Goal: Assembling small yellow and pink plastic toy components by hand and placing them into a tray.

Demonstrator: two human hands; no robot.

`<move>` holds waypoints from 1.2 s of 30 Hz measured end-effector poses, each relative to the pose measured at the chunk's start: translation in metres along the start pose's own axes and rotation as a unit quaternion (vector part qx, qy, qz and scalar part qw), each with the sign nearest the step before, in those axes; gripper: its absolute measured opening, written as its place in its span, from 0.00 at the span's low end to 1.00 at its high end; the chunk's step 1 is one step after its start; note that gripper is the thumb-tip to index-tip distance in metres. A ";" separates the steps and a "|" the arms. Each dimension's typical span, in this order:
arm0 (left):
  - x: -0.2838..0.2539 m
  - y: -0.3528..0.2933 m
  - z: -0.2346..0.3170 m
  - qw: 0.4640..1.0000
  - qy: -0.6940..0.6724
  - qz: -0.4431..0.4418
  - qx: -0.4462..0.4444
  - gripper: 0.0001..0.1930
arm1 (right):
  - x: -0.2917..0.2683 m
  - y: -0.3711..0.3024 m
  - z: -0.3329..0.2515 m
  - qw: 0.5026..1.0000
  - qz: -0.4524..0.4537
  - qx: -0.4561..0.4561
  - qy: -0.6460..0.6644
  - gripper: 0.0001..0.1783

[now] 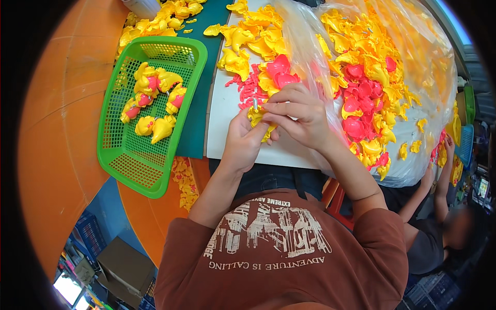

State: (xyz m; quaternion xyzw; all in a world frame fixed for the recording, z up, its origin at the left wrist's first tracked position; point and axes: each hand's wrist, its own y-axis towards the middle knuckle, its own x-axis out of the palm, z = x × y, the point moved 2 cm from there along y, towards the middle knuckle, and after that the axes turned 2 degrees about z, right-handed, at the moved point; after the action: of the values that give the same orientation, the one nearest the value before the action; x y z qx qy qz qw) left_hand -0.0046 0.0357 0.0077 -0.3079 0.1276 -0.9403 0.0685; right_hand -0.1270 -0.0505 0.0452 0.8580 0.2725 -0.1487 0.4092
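Yellow part (254,117) is finger-pinched by left hand (242,139) and right hand (302,118); pin (255,104) might be dropped by loosened grip

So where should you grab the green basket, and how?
Probably by the green basket's rim, one hand on each long side, coming from above. The rim runs all round the top and looks uncovered. Best keep it level, since yellow toys lie inside.

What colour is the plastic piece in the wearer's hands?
Yellow; the plastic piece shows best in the head view, the only one.
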 end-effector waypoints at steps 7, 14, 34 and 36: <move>-0.001 0.002 -0.008 1.000 -0.010 0.023 0.012 0.09 | 0.016 -0.030 0.025 0.872 0.002 0.344 0.348 0.08; -0.022 0.012 -0.007 0.981 -0.132 0.141 -0.004 0.12 | -0.006 -0.008 0.032 0.970 0.057 0.234 0.018 0.18; 0.016 0.026 -0.007 0.978 -0.149 0.121 0.077 0.13 | -0.009 -0.013 -0.004 0.990 -0.033 0.140 -0.004 0.12; 0.016 0.027 -0.014 0.977 -0.129 0.137 0.098 0.14 | -0.002 -0.015 -0.006 0.984 -0.017 0.176 -0.002 0.11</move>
State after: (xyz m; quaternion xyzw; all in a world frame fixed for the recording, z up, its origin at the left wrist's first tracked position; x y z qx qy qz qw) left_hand -0.0240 0.0092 -0.0018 -0.3983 0.0659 -0.8823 0.2420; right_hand -0.1373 -0.0386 0.0410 0.9116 0.2558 -0.2027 0.2501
